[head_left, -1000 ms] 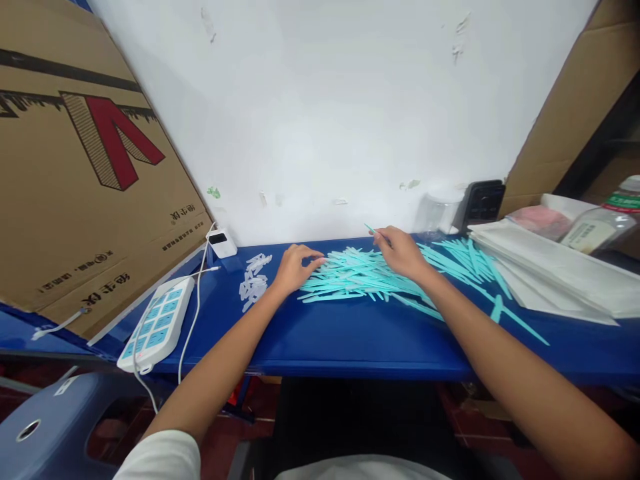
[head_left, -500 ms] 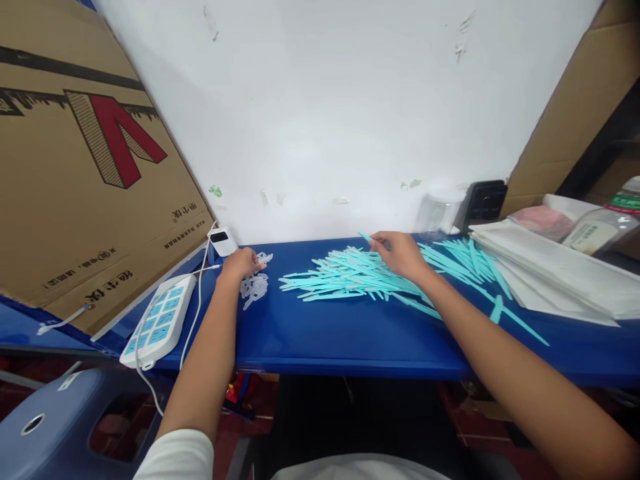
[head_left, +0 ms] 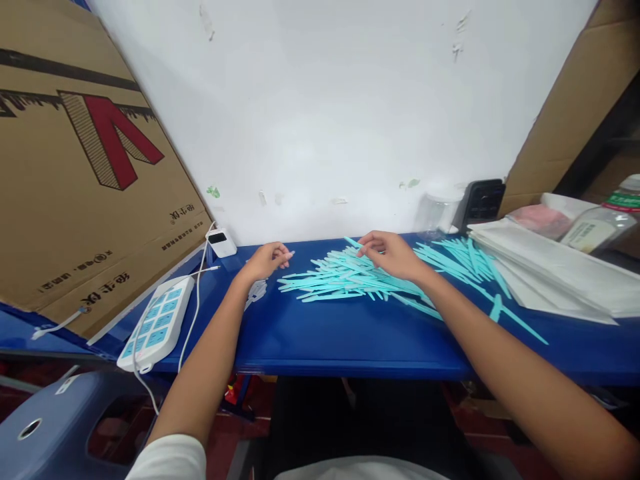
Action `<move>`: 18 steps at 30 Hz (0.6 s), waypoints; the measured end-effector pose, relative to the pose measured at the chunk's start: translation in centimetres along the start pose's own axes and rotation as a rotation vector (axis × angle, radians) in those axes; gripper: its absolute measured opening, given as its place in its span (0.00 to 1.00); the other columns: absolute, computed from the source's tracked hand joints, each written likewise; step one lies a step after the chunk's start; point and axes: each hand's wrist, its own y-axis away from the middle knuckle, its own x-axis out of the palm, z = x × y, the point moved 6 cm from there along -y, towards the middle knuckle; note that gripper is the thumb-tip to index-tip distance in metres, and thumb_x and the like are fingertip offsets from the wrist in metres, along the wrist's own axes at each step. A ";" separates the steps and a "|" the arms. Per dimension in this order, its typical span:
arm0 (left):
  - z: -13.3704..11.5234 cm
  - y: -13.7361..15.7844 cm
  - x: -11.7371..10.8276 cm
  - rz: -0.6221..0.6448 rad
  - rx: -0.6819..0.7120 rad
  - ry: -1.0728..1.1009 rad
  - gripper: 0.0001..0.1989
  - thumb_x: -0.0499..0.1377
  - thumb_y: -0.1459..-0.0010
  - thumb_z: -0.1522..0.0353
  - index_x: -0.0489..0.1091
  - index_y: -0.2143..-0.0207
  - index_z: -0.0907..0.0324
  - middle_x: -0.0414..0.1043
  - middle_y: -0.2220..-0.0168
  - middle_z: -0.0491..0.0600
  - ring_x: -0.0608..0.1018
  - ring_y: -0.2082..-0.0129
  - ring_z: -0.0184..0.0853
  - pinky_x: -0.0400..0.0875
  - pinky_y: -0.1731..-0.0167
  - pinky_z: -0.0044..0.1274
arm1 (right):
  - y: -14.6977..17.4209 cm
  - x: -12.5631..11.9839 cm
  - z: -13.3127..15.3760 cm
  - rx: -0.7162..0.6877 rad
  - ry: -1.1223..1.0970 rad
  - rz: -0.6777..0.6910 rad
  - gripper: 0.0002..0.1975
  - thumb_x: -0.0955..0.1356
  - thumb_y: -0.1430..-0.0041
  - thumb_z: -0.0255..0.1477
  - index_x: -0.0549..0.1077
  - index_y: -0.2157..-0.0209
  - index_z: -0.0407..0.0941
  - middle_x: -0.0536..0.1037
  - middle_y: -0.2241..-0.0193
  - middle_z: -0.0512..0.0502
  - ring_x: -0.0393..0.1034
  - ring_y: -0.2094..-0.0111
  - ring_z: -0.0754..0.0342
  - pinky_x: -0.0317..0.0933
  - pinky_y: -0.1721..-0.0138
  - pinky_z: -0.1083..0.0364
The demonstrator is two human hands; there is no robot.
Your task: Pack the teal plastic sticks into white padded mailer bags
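My left hand (head_left: 269, 260) is pinched shut above the table's left part, with a small translucent plastic piece (head_left: 291, 254) at its fingertips. Beneath that wrist, partly hidden, lies a small pile of the same translucent pieces (head_left: 257, 291). My right hand (head_left: 390, 255) grips a slim turquoise plastic stick (head_left: 353, 243) between thumb and fingers, its pointed end angled up and left. Under the right hand spreads a large pile of turquoise sticks (head_left: 330, 279). More turquoise sticks (head_left: 463, 259) lie beyond the right forearm.
All this rests on a blue table (head_left: 350, 340) against a white wall. At left are a power strip (head_left: 160, 323), cables, a small white device (head_left: 222, 243) and a large cardboard box (head_left: 100, 167). At right stand a clear jar (head_left: 440, 212), white paper sheets (head_left: 545, 273) and a bottle (head_left: 600, 223).
My left hand has moved right, from the translucent pile toward the turquoise pile, carrying a small piece. My right hand has shifted slightly left with the stick.
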 end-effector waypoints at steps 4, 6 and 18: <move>-3.7 0.1 3.0 0.060 0.105 0.194 0.24 0.62 0.39 0.49 0.75 0.56 0.62 0.78 0.66 0.53 0.79 0.69 0.34 0.75 0.67 0.26 | 0.3 0.7 0.6 -0.061 -0.028 0.095 0.16 0.69 0.36 0.40 0.80 0.55 0.44 0.84 0.61 0.41 0.73 0.76 0.55 0.71 0.70 0.52; -4.7 0.2 4.1 0.065 0.130 0.232 0.24 0.63 0.39 0.51 0.76 0.55 0.63 0.79 0.64 0.54 0.79 0.69 0.34 0.75 0.67 0.26 | 0.4 1.0 0.7 -0.079 -0.005 0.113 0.17 0.70 0.37 0.42 0.83 0.56 0.45 0.84 0.59 0.42 0.72 0.78 0.56 0.70 0.70 0.52; -5.9 0.5 5.5 0.060 0.104 0.346 0.23 0.67 0.42 0.53 0.79 0.56 0.63 0.83 0.63 0.57 0.81 0.70 0.34 0.77 0.66 0.26 | 0.8 1.8 1.3 -0.060 0.052 0.148 0.16 0.72 0.40 0.44 0.84 0.62 0.45 0.84 0.67 0.44 0.72 0.79 0.56 0.66 0.76 0.56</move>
